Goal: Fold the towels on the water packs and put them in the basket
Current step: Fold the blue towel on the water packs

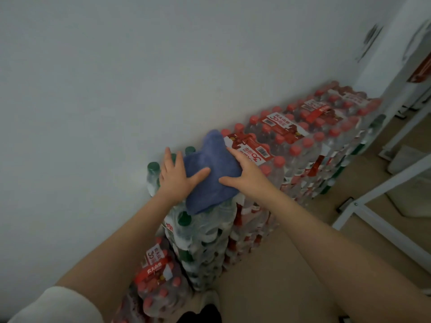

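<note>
Blue towel (211, 173): soft, fuzzy cloth, bunched into an irregular lobed shape rather than laid flat. One lobe points up toward the wall; another hangs over the near edge of the stack. It rests on top of the water packs (291, 145).

Water packs: shrink-wrapped bundles of clear bottles, stacked in a long row against the white wall. Most bottles carry red caps and red printed labels; the bundles directly under the towel carry dark green caps. A lower bundle with red caps sits at the near end of the row.
</note>
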The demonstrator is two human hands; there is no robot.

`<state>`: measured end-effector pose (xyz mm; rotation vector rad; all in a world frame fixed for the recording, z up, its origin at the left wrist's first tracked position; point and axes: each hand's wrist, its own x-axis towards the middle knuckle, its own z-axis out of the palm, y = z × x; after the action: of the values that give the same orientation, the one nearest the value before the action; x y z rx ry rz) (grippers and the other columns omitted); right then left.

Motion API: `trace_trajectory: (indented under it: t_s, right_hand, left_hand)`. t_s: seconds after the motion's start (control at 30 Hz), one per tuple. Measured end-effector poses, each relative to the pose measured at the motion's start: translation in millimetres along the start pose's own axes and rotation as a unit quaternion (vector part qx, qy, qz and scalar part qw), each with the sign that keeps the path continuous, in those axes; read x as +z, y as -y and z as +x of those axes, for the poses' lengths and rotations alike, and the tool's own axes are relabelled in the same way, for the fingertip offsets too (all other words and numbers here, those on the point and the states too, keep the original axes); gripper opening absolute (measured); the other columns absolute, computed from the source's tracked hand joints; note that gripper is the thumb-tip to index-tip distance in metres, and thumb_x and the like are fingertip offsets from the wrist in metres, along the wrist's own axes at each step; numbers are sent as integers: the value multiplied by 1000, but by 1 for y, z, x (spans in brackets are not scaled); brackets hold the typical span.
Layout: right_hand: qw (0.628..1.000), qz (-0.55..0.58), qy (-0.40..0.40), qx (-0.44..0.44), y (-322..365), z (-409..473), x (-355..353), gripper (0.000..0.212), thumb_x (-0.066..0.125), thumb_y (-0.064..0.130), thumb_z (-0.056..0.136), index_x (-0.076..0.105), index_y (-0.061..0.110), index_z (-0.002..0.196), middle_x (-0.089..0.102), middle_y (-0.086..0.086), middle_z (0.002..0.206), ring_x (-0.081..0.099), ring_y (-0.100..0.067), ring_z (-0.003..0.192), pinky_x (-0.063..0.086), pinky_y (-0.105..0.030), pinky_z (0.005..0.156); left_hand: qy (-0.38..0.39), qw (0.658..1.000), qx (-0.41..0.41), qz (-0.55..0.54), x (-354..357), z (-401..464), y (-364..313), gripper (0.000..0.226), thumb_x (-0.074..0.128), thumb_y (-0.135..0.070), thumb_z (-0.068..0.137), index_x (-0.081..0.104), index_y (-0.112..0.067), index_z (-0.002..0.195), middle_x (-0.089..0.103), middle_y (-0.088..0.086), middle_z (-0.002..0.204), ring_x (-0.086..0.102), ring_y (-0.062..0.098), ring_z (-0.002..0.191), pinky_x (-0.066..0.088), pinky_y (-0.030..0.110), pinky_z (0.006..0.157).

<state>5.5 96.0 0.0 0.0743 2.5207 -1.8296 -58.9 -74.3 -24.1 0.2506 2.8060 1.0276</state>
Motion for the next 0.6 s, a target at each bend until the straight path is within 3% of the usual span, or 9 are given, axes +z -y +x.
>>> trace_trajectory:
  t_s: [0.1,0.17,0.23,0.3,0.37,0.43,0.5,0.53,0.6]
  right_hand:
    - [998,3,55,-40,10,-32,-21,66,69,6,81,39,20,138,44,12,130,46,-8,120,45,-31,100]
    - [996,22,72,-48,14,-57,-35,60,69,7,81,45,21,134,47,9,131,50,-13,119,50,-33,96]
    - [994,65,77,-44,15,-83,-48,56,68,3,80,49,20,129,50,7,128,53,-16,118,52,-34,93]
    - [991,111,70,-35,12,-111,-61,53,68,0,79,51,20,125,52,5,126,55,-18,117,53,-37,91]
    - [989,133,59,-29,7,-137,-74,49,71,5,74,55,23,117,55,5,121,58,-18,112,54,-35,88]
    - [990,134,43,-17,-3,-162,-85,45,70,10,71,58,25,111,58,5,114,61,-16,103,56,-31,83]
    - [987,159,9,8,-17,-186,-94,43,71,10,72,58,25,111,58,1,110,62,-20,97,56,-36,83]
    - [984,178,-17,26,-25,-197,-98,44,72,11,73,58,25,112,58,-3,112,62,-23,97,55,-41,85]
    - [969,222,-81,75,-39,-217,-104,46,72,14,77,56,22,119,56,-7,117,61,-27,97,53,-47,88]
  left_hand:
    - [37,979,32,-198,-14,-14,-27,96,59,-63,71,22,-15,145,18,6,155,20,22,142,22,41,115]
    - [71,962,51,-258,-16,-36,-44,86,62,-63,69,32,-25,139,37,-3,144,33,16,134,30,34,110]
    - [126,939,45,-317,-8,-63,-57,69,67,-61,63,47,-30,122,50,-10,128,45,14,124,39,29,98]
    - [186,910,28,-369,5,-92,-63,76,76,-69,42,56,-29,102,62,-10,108,62,10,103,50,24,81]
    - [235,892,15,-385,23,-120,-64,86,79,-71,28,58,-26,99,68,-10,99,67,6,90,54,20,70]
    - [255,884,4,-393,44,-147,-65,64,79,-59,48,58,-26,98,70,-8,95,68,10,89,55,24,68]
    - [260,867,-37,-423,61,-171,-71,27,64,-38,77,56,-26,99,66,-4,98,67,12,89,52,27,68]
    - [270,859,-64,-431,68,-182,-76,22,59,-35,81,57,-25,101,66,-3,100,67,12,87,51,27,69]
    - [294,838,-102,-448,81,-197,-85,35,58,-43,76,60,-24,105,69,-2,101,68,14,88,51,28,71]
